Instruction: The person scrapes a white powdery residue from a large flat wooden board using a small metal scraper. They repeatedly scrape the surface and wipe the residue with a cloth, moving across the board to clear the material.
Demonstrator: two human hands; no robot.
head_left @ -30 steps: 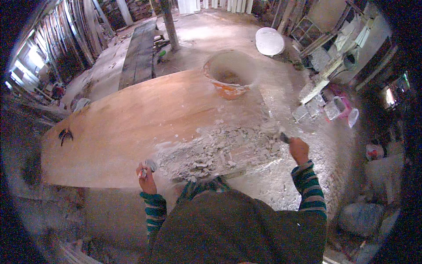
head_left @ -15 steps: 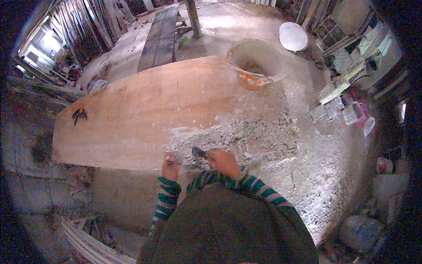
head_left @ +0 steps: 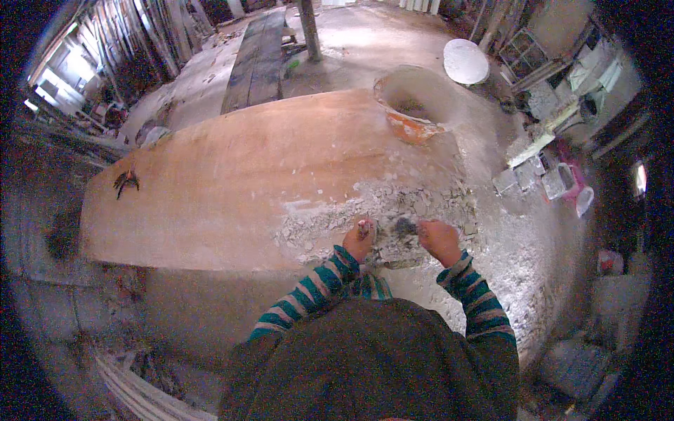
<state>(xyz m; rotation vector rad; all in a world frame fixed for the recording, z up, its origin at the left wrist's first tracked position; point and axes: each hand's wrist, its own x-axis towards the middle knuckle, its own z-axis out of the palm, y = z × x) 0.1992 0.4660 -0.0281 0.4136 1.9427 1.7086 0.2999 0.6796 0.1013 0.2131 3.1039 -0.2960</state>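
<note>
Near the front edge of a tan wooden board, my right hand grips a scraper. The scraper's dark blade points left over a layer of pale broken flakes. To its left, my left hand is closed, its fingers curled up just above the flakes. Whatever it holds, if anything, is too small to make out. Grey crumbs lie under and between both hands.
An orange tub coated in pale dust stands at the board's far side. Dark pliers-like tools rest at the left end. Beyond are a plank bench, a post and a white round lid.
Both hands have shifted right across the flakes, the left one farther in, and slightly away from my body. The scraper has moved along with the right hand.
</note>
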